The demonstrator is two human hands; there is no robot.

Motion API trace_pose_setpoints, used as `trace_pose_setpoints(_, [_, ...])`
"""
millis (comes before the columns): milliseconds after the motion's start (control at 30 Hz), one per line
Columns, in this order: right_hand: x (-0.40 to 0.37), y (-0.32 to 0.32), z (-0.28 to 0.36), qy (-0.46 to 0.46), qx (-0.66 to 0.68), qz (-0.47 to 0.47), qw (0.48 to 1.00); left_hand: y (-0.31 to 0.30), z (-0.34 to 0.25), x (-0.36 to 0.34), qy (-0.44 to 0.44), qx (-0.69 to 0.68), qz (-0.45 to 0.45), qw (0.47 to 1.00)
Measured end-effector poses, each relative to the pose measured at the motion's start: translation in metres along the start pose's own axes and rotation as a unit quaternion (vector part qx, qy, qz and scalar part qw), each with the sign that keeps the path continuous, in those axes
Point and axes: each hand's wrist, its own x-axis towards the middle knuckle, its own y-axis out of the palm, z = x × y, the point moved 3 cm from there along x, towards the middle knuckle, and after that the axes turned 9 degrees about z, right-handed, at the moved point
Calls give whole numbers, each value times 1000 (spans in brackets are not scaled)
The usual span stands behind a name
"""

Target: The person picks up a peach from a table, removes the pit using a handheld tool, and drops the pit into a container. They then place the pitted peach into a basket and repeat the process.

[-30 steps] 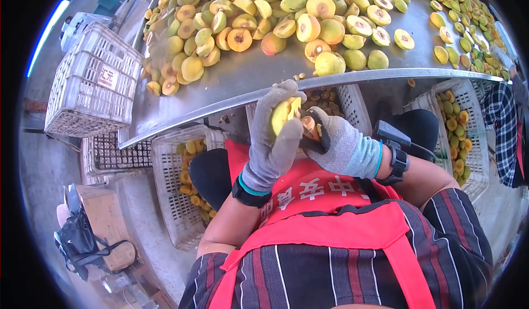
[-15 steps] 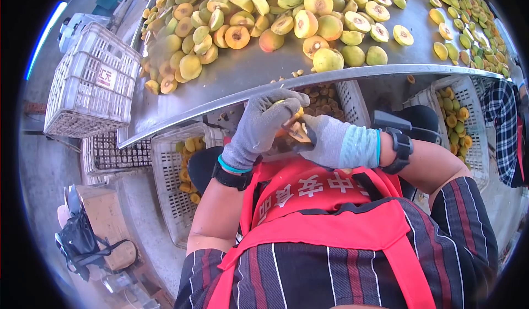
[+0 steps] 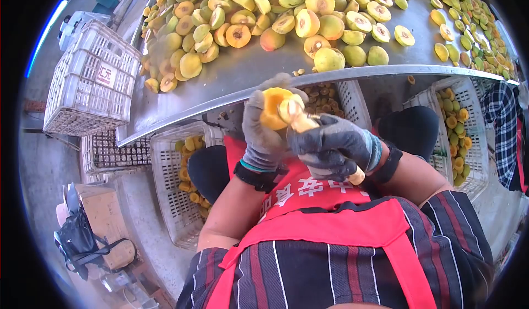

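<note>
My left hand (image 3: 263, 124), in a grey work glove, is closed around a halved peach (image 3: 273, 109) with its hollowed yellow inside facing right. My right hand (image 3: 333, 146), gloved in grey with dark palm and fingers, grips a tan-handled coring tool (image 3: 357, 177); the handle's end sticks out below the fist. The tool's pale upper end (image 3: 300, 120) reaches up to the peach, where a round yellowish piece overlaps the cut face. Both hands are in front of the red apron (image 3: 308, 221), just short of the table edge.
Many halved peaches (image 3: 238, 35) are heaped on the metal table (image 3: 231, 75). Below stand white crates (image 3: 171, 199) holding fruit, one at left, another (image 3: 476, 144) at right. A white crate (image 3: 91, 77) stands by the table's left end. A person's checked sleeve (image 3: 498, 127) shows at right.
The peach half has turned so its hollow inside shows. My right hand has rolled over, bringing the dark fingers and the tool's tan handle into view, and both wrists have shifted slightly.
</note>
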Motion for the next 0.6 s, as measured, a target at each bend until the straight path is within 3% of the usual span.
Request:
trace_pose_setpoints(33, [0,2,4,-43,0,28,999,-1,5,1,57,20,-121,991])
trace_pose_setpoints(100, [-6,-7,10,-42,-83,-27,995,-10,-25,-7,22,88,-30,995])
trace_pose_setpoints(133, [-12,-13,14,-15,-131,-47,990,-21,-47,-12,70,155,7,985])
trace_pose_setpoints(167, [-18,-17,16,-22,-130,-49,990,-40,-75,-20,38,117,44,991])
trace_pose_setpoints(200, [-25,-23,16,-13,-151,-91,984,-58,-107,-33,16,133,-6,991])
trace_pose_setpoints(233, [-31,-29,16,-3,-172,-132,976,-72,-140,-47,6,343,-91,935])
trace_pose_setpoints(267, [-35,-39,10,-11,-169,-132,977,-78,-167,-53,-1,536,-169,827])
trace_pose_setpoints(300, [-37,-48,4,-71,-277,-131,949,-79,-182,-49,-3,540,-164,826])
trace_pose_setpoints(333, [-38,-52,1,-127,-382,-128,906,-74,-194,-47,-52,753,-153,638])
trace_pose_setpoints(367, [-39,-43,2,35,-150,-121,981,-67,-202,-43,-93,904,-131,396])
trace_pose_setpoints(467, [-36,-48,1,50,-139,-104,984,-37,-164,28,-63,798,-78,594])
trace_pose_setpoints(500, [-36,-46,3,48,-141,-103,983,-31,-141,58,-58,784,-40,617])
trace_pose_setpoints(533, [-37,-43,6,40,-148,-104,983,-21,-121,86,-110,784,10,611])
trace_pose_setpoints(600, [-40,-41,6,30,-158,-107,981,-34,-79,134,-95,839,56,533])
